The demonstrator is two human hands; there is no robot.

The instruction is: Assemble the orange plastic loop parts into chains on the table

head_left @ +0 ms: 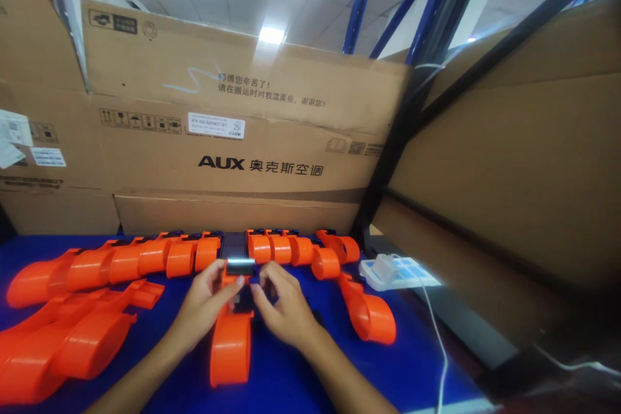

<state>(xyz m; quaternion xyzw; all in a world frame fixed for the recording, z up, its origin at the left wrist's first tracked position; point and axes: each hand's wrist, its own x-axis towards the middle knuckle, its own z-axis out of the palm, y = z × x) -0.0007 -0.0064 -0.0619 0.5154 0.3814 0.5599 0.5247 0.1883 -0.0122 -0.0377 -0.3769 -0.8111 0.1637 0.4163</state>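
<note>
On the blue worktop (pixel 291 375), left hand (pixel 206 303) and right hand (pixel 284 310) both grasp one orange dispenser (pixel 231 343), fingers (pixel 262 297) clenched at its black head.

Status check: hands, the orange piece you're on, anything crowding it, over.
Left hand and right hand both grip the orange tape dispenser at its black head. It lies flat on the blue table. Row of orange dispensers just behind; white cable off right.

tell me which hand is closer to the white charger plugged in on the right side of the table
Right. The right hand grips the orange part at the middle, on the side toward the white charger. The left hand holds the same part further left, farther from it.
</note>
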